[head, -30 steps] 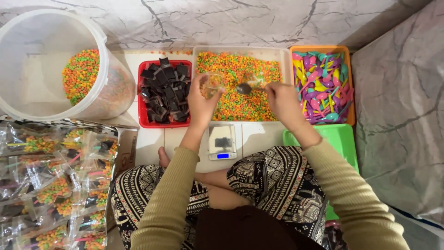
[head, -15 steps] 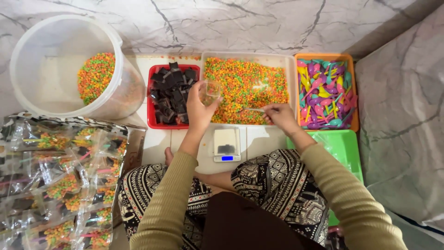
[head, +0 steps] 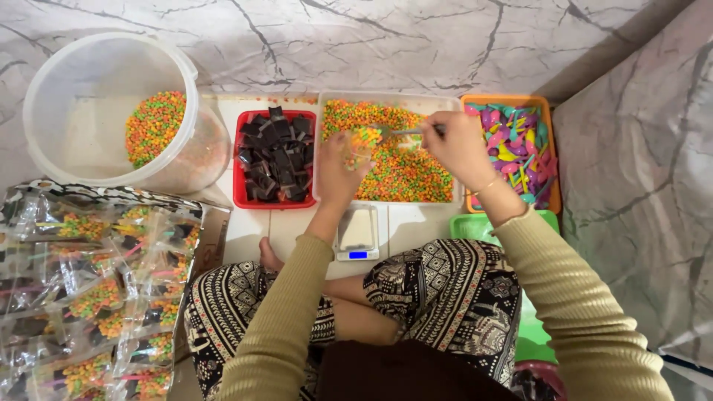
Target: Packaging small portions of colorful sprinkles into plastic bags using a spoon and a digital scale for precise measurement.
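Observation:
My left hand [head: 339,167] holds a small clear packet [head: 358,148] upright over the white tray [head: 386,99] of orange, green and yellow cereal bits. My right hand [head: 457,145] grips a metal spoon [head: 394,133] heaped with the coloured bits, its bowl right at the packet's mouth. Both hands hover above the tray's middle. A small digital scale [head: 357,232] lies just below the tray, between my forearms.
A red tray of dark chocolate squares [head: 272,157] sits left of the cereal tray. An orange tray of colourful plastic spoons [head: 520,148] sits right. A big white tub [head: 111,111] stands far left. Filled packets [head: 89,297] pile at lower left. A green tray [head: 475,226] lies by my knee.
The right hand scooped cereal with the spoon and lifted it left to the packet's mouth. The left hand raised the packet slightly. The view shifted downward.

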